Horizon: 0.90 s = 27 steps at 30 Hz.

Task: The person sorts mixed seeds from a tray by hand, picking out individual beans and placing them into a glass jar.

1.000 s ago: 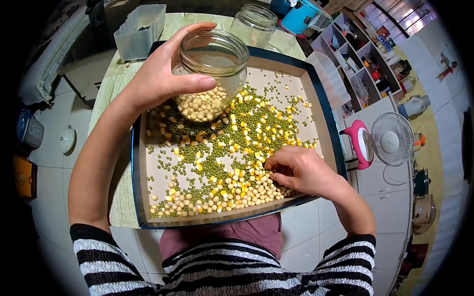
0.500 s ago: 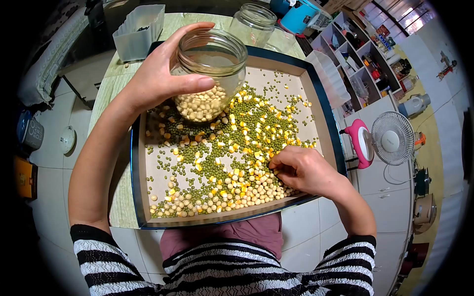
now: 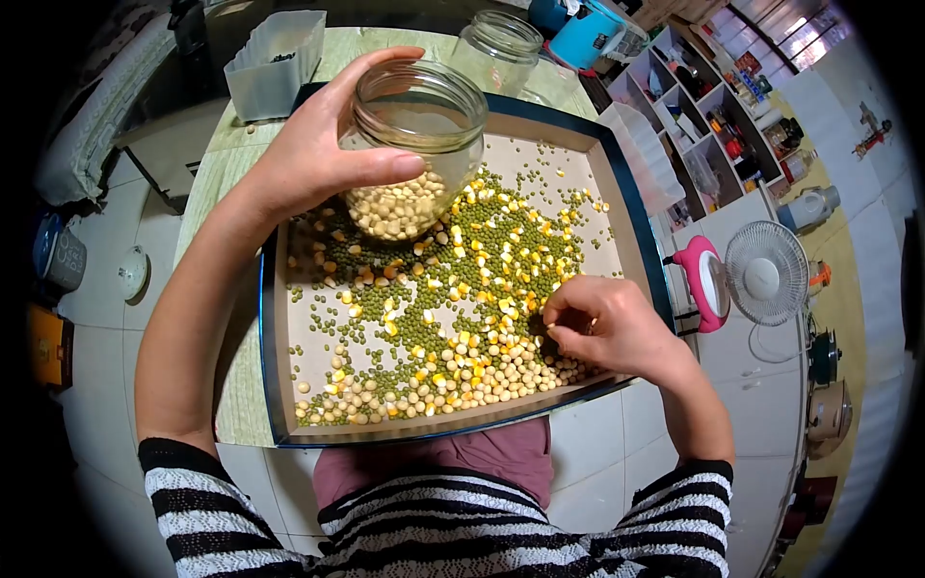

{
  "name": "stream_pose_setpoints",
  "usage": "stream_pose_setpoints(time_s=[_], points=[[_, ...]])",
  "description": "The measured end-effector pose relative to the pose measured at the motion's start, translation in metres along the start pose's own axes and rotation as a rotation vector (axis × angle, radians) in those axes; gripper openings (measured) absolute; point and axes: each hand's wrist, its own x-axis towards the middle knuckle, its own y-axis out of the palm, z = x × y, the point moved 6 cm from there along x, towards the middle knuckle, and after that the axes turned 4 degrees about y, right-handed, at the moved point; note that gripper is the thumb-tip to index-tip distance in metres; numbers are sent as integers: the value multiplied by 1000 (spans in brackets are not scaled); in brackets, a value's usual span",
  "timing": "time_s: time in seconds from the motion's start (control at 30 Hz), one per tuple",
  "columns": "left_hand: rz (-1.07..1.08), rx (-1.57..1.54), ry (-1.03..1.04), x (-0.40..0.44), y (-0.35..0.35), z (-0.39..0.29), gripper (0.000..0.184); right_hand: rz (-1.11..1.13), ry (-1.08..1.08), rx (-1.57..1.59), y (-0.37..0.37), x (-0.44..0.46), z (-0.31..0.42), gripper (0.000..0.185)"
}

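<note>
My left hand (image 3: 332, 159) grips a glass jar (image 3: 424, 135) around its side, thumb across the front. Pale soybeans (image 3: 397, 207) fill its lower part. Beneath lies a shallow cardboard box (image 3: 617, 217) with dark blue outer sides, strewn with green mung beans (image 3: 511, 236), yellow-white corn kernels (image 3: 464, 337) and more soybeans along the near side. My right hand (image 3: 607, 323) hovers low over the box's near right part, thumb and forefinger pinched together. A tiny pale spot shows at the fingertips, too small to name.
A second glass jar (image 3: 496, 53) stands behind the box. At the back left is a translucent plastic container (image 3: 275, 72) with a few dark bits inside; another translucent container (image 3: 644, 159) sits along the right side. A white fan (image 3: 764, 273) is farther right.
My right hand has lifted slightly and shifted right from the beans, its fingers now pinched. My left hand still holds the jar in nearly the same place.
</note>
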Motion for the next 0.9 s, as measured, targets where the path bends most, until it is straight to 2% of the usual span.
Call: stream_pose_setpoints(time_s=[0.03, 0.17, 0.23, 0.33, 0.53, 0.63, 0.7, 0.73, 0.87, 0.9], points=[[0, -42, 37, 0, 0, -2, 83, -58, -54, 26, -6, 2, 3, 9], [-3, -5, 53, 0, -1, -1, 83, -274, -137, 159, -43, 22, 24, 7], [7, 38, -29, 0, 0, 2, 95, -357, -212, 211, -64, 36, 41, 9], [12, 29, -26, 1, 0, 3, 95, -428, -336, 225, -81, 60, 71, 11], [23, 1, -47, 1, 0, 2, 97, -460, -462, 127, -70, 104, 86, 13], [14, -12, -46, 1, 1, 2, 98, -394, -332, 28, -69, 96, 82, 14], [11, -10, -43, 1, 1, 2, 98, -573, -449, -35, -75, 76, 79, 14], [7, -7, -40, 0, 1, 2, 97, -572, -448, -36, -72, 67, 73, 14], [6, 37, -34, 0, -1, 3, 98, -206, -208, 41, -32, 33, 32, 17], [3, 13, 8, 0, -2, 2, 90, -127, -173, 7, -21, 26, 25, 18]])
